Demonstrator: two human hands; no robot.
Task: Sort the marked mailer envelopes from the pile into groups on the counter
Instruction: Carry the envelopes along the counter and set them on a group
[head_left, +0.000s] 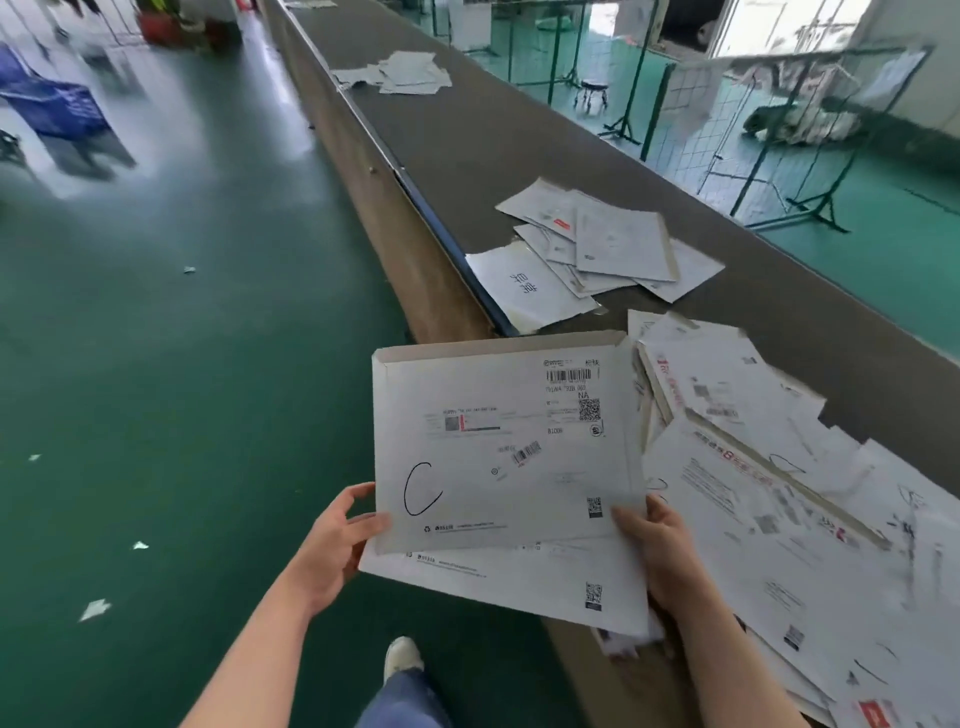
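Note:
I hold a white mailer envelope (498, 441) marked with a handwritten "C" flat in front of me, over the counter's near edge. My left hand (337, 540) grips its lower left corner, and my right hand (660, 551) grips its lower right corner. A second white envelope (509, 582) lies directly beneath it, also resting on my hands. The big loose pile of envelopes (779, 493) spreads over the counter to the right. A smaller group of envelopes (587, 249) lies farther along the counter, and a third group (405, 73) sits far down it.
The long dark counter (467, 140) runs away from me, with a green floor (156, 364) on its left strewn with paper scraps. My foot (402, 657) shows below. Green metal stands and wire fencing (753, 130) line the far side. A blue bin (52, 104) stands far left.

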